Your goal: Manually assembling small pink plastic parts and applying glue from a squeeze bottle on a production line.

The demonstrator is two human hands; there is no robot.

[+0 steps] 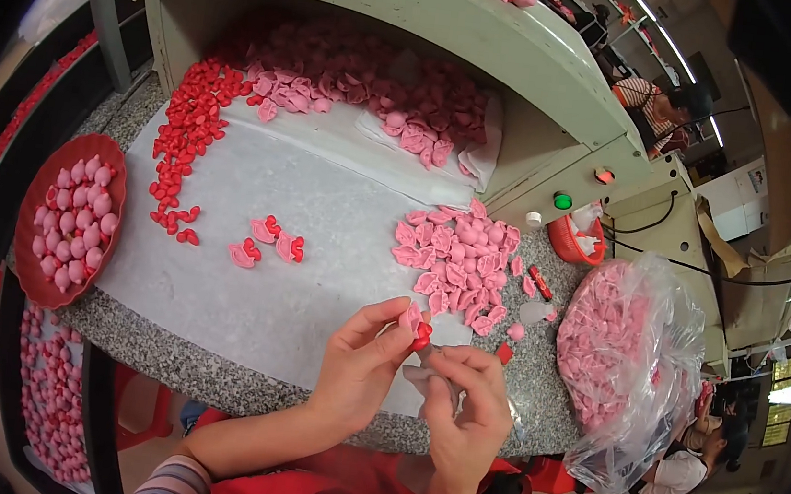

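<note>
My left hand [352, 363] pinches a small pink shell-like plastic part [411, 319] between thumb and fingertips. A glossy red piece [422, 337] sits against that part, on the side facing my other hand. My right hand [470, 404] has its fingers closed close to the red piece, with a pale greyish scrap [417, 378] showing at the fingertips; what else they grip is too small to make out. Beyond both hands lies a heap of pink parts [462, 259]. Three pink parts with red pieces attached [267, 231] rest on the white sheet [282, 322].
Red pieces [186, 129] trail down the sheet's left side. A red scalloped tray [101, 276] of pink figures stands far left. Above the sheet is a green-grey metal hood [373, 4]. At right are a small red bucket [560, 240] and a clear plastic bag [629, 455] of pink parts.
</note>
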